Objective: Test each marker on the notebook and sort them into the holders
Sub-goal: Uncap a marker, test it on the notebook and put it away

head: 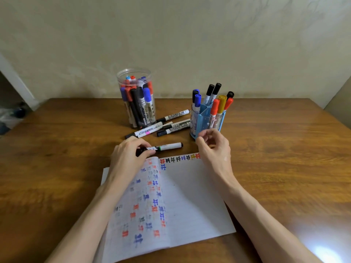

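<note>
Head view | left hand (131,150) gripping capped end of whiteboard marker (167,146) lying above open notebook (190,196) | right hand (212,145) loose, holding nothing, just before blue divided holder (207,120) | clear jar (136,99) behind on tabletop (275,158)

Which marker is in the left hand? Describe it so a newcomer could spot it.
Start at the open notebook on the table. Just beyond its top edge, the left hand grips a white marker lying flat. Unlike the loose markers farther back, it has a green band.

"WHITEBOARD MARKER" on loose markers (175,128); notebook (190,196) marks possibly "正".
</note>
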The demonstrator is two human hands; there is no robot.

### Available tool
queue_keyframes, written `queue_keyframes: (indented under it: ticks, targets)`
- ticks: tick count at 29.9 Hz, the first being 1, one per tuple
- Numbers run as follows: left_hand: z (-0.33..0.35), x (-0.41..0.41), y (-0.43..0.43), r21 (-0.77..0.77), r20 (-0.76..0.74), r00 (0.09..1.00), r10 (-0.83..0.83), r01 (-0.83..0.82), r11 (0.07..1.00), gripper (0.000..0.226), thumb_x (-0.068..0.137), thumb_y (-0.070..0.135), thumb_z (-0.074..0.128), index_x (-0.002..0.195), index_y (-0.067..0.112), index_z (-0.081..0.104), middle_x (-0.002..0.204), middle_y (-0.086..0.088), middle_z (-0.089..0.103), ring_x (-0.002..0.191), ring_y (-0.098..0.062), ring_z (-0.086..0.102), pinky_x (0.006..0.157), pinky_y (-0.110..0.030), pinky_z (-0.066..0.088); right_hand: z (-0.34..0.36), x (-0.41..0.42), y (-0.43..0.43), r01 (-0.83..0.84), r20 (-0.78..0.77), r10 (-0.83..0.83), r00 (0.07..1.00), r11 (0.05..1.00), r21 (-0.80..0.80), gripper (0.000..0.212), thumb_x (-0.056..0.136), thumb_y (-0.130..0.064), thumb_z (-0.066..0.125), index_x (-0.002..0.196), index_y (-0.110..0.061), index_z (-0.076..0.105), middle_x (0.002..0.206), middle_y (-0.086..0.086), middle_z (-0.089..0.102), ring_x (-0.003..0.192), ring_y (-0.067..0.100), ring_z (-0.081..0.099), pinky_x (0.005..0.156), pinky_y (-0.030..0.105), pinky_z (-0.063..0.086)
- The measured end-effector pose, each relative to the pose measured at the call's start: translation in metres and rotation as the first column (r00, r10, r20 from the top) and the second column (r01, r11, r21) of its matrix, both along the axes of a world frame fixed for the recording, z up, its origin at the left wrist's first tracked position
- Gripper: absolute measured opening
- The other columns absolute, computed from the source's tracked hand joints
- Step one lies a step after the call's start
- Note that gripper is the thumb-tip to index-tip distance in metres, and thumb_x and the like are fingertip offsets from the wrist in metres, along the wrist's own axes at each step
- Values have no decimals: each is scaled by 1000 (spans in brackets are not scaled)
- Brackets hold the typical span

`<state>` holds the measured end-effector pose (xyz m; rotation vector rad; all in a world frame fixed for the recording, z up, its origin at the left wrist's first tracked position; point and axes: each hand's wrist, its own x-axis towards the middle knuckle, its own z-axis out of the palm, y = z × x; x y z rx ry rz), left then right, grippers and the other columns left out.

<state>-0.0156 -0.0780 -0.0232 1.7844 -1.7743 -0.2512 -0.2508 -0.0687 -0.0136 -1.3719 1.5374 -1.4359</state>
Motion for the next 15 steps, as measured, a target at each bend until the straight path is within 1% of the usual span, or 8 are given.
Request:
queue_keyframes:
  ticks: [3, 5, 7, 9, 10, 12, 14, 15]
  targets:
    - [0, -4, 2, -69, -161, 987, -19, 8, 998, 14, 90, 35, 76, 102, 29, 73, 104, 14, 69, 98, -3, 61, 73, -13, 43, 0, 5, 3, -104, -76, 102, 992, 994, -19, 9, 97, -25, 69, 92, -20, 75, 82, -7, 71, 75, 2, 61, 66, 18, 51]
    - [6, -7, 6, -108, -252, 963, -96, 71, 992, 15, 90, 32, 76, 104, 29, 72, 103, 17, 69, 97, 1, 63, 73, -7, 43, 3, 10, 5, -200, -85, 199, 976, 980, -9, 14, 98, -32, 72, 94, -22, 79, 80, -9, 74, 74, 2, 66, 66, 20, 54]
    - [12, -9, 13, -161, -269, 936, -225, 187, 969, 17, 89, 26, 77, 104, 28, 72, 100, 20, 70, 98, 5, 65, 77, -4, 47, 8, 15, 10, -337, 9, 337, 942, 942, 6, 20, 99, -36, 73, 98, -18, 81, 77, -6, 76, 66, 3, 66, 61, 20, 52]
    - [14, -12, 17, -185, -225, 917, -330, 292, 938, 22, 87, 20, 78, 107, 27, 71, 99, 22, 70, 97, 7, 66, 80, -5, 50, 9, 21, 14, -426, 110, 425, 898, 904, -12, 20, 98, -31, 74, 99, -12, 81, 74, 0, 75, 61, 8, 61, 56, 19, 47]
    - [15, -14, 19, -187, -209, 908, -364, 328, 926, 24, 86, 21, 78, 109, 26, 71, 100, 21, 71, 97, 7, 66, 81, -7, 52, 8, 23, 14, -441, 143, 439, 887, 897, -20, 20, 97, -29, 74, 100, -11, 81, 73, 1, 74, 61, 12, 59, 55, 19, 46]
    - [15, -15, 21, -178, -213, 888, -406, 374, 910, 33, 83, 34, 75, 115, 26, 70, 104, 19, 71, 102, 6, 66, 82, -8, 52, 6, 24, 13, -433, 215, 428, 878, 901, -25, 22, 98, -28, 73, 101, -7, 80, 75, 4, 74, 62, 16, 59, 54, 23, 46]
    - [15, -13, 22, -166, -207, 888, -410, 381, 910, 45, 81, 48, 67, 119, 25, 71, 106, 17, 71, 102, 5, 66, 82, -8, 53, 5, 22, 11, -394, 284, 381, 880, 919, -10, 25, 98, -30, 73, 94, -6, 78, 74, 7, 72, 62, 17, 58, 57, 28, 46]
    - [14, -11, 22, -165, -186, 896, -404, 377, 911, 48, 82, 53, 62, 119, 23, 71, 106, 16, 72, 100, 4, 67, 81, -8, 53, 4, 21, 10, -378, 291, 362, 886, 926, 0, 26, 98, -32, 73, 90, -7, 77, 73, 7, 71, 62, 18, 58, 58, 29, 46]
